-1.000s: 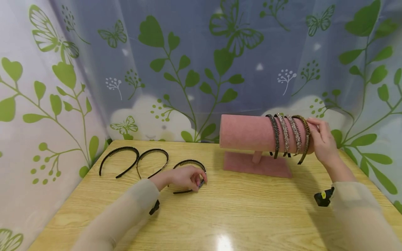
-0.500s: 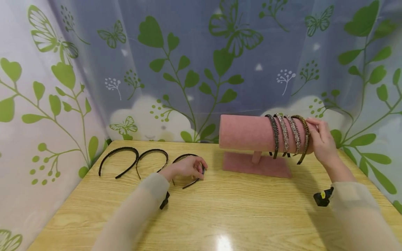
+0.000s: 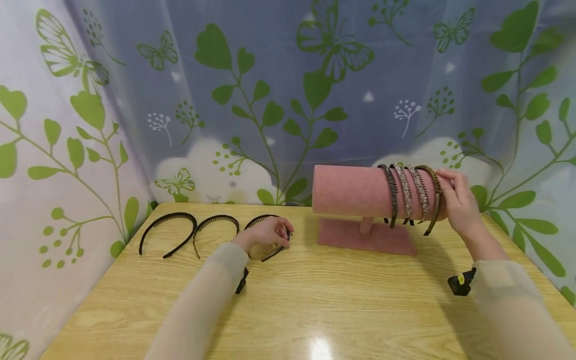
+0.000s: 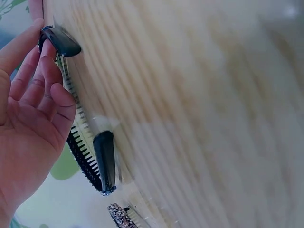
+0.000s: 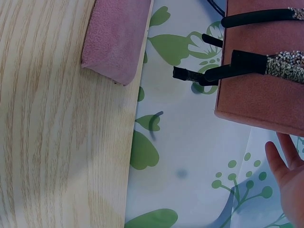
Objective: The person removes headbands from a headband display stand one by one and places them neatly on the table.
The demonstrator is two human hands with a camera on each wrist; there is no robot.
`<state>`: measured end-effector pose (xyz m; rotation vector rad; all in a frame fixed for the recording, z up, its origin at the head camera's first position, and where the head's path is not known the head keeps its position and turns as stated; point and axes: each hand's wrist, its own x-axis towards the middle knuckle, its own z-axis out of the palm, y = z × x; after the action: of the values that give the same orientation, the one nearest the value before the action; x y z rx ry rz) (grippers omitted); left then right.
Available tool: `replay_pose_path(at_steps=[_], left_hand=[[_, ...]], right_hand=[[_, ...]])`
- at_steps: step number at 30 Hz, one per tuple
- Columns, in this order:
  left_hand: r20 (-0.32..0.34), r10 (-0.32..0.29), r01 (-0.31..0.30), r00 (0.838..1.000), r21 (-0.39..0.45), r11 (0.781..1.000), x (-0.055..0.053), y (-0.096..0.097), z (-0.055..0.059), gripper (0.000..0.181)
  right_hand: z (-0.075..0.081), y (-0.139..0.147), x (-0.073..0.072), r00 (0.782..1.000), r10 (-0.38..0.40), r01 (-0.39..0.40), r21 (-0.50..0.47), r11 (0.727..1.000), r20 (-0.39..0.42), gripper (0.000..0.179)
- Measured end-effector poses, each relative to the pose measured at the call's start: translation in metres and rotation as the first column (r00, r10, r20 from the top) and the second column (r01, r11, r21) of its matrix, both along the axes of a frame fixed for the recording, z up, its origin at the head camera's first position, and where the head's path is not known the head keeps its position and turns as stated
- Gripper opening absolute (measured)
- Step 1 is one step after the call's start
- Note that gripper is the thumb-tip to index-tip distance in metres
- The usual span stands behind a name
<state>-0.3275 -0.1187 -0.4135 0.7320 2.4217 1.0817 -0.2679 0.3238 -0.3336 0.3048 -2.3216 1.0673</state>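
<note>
My left hand (image 3: 269, 234) pinches the right side of a black toothed headband (image 3: 257, 220) with thumb and fingertips. In the left wrist view one black end of this headband (image 4: 105, 156) points at the camera, its comb teeth showing along the inside. Part of it is hidden behind the hand. At the right, my right hand (image 3: 461, 202) rests its fingers on the end of a pink velvet roll stand (image 3: 351, 190). Several glittery headbands (image 3: 406, 192) hang over that roll, close to the hand. In the right wrist view two fingers (image 5: 275, 159) lie at the roll's end.
Two more black headbands, a left one (image 3: 168, 216) and a middle one (image 3: 216, 218), lie on the wooden table (image 3: 351, 300) at the left. The stand's pink base (image 3: 364, 237) sits toward the back. A patterned curtain (image 3: 252, 125) rises behind the table.
My left hand has moved away from me across the table, and the headband it pinches has shifted back and turned slightly. The right hand and the stand have stayed in place.
</note>
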Motion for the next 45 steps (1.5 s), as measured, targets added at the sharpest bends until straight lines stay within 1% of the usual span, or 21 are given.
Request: replay_pose_path(at_steps=[7,10,15,18,21,23,25,28,31,34,37,38,40,42,44,45], left_hand=[[0.01,-0.001,0.001,1.0,0.0,1.0,0.002,-0.001,0.003,0.033],[0.009,-0.016,0.016,1.0,0.005,1.0,0.002,-0.002,0.004,0.034],[-0.033,-0.044,0.044,0.998,-0.015,0.999,0.001,-0.01,0.008,0.035],[-0.086,-0.076,0.074,0.993,-0.026,0.997,0.002,-0.016,0.015,0.035],[-0.128,-0.114,0.116,0.985,0.002,0.993,0.005,-0.019,0.026,0.035],[-0.16,-0.118,0.123,0.98,0.016,0.992,0.01,-0.018,0.036,0.035],[-0.197,-0.112,0.12,0.974,0.026,0.992,0.018,-0.016,0.048,0.033],[-0.271,-0.099,0.118,0.957,0.055,0.992,0.032,-0.009,0.068,0.03],[-0.351,-0.081,0.133,0.933,0.128,0.983,0.045,0.002,0.09,0.027],[-0.415,-0.037,0.126,0.909,0.191,0.973,0.057,0.017,0.111,0.027],[-0.462,-0.003,0.113,0.887,0.211,0.971,0.065,0.035,0.127,0.031],[-0.477,0.002,0.111,0.879,0.208,0.972,0.066,0.041,0.131,0.034],[-0.521,-0.004,0.116,0.854,0.183,0.976,0.064,0.054,0.138,0.037],[-0.557,-0.011,0.116,0.831,0.152,0.982,0.059,0.069,0.143,0.039],[-0.58,-0.021,0.111,0.814,0.121,0.986,0.053,0.085,0.148,0.04],[-0.578,-0.023,0.108,0.816,0.113,0.988,0.05,0.093,0.15,0.041]], right_hand=[[0.0,0.0,0.0,1.0,0.001,-0.001,0.002,1.0,-0.002,0.04],[0.0,0.0,0.0,1.0,0.0,0.0,0.002,1.0,-0.005,0.04],[-0.001,0.0,0.0,1.0,0.003,-0.003,-0.001,1.0,-0.013,0.039],[-0.001,0.0,0.0,1.0,0.007,-0.007,-0.005,1.0,-0.018,0.039],[-0.001,0.0,0.001,1.0,0.013,-0.013,-0.01,1.0,-0.017,0.04],[0.0,0.0,0.001,1.0,0.012,-0.012,-0.013,1.0,-0.014,0.041],[0.0,0.0,0.002,1.0,0.012,-0.013,-0.019,1.0,-0.009,0.042],[0.001,0.0,0.001,1.0,0.015,-0.016,-0.018,1.0,-0.006,0.041],[0.002,0.0,0.001,1.0,0.021,-0.021,-0.017,1.0,-0.001,0.041],[0.003,0.0,0.0,1.0,0.03,-0.03,-0.022,0.999,0.0,0.041],[0.003,0.0,0.0,0.999,0.036,-0.035,-0.028,0.999,0.006,0.042],[0.003,0.0,0.0,0.999,0.038,-0.037,-0.03,0.999,0.008,0.042],[0.003,0.0,0.0,0.999,0.038,-0.038,-0.03,0.999,0.011,0.043],[0.003,-0.001,0.001,0.999,0.039,-0.039,-0.035,0.999,0.013,0.043],[0.002,-0.001,0.003,0.999,0.04,-0.04,-0.039,0.998,0.012,0.043],[0.002,-0.001,0.003,0.999,0.043,-0.042,-0.041,0.998,0.01,0.043]])
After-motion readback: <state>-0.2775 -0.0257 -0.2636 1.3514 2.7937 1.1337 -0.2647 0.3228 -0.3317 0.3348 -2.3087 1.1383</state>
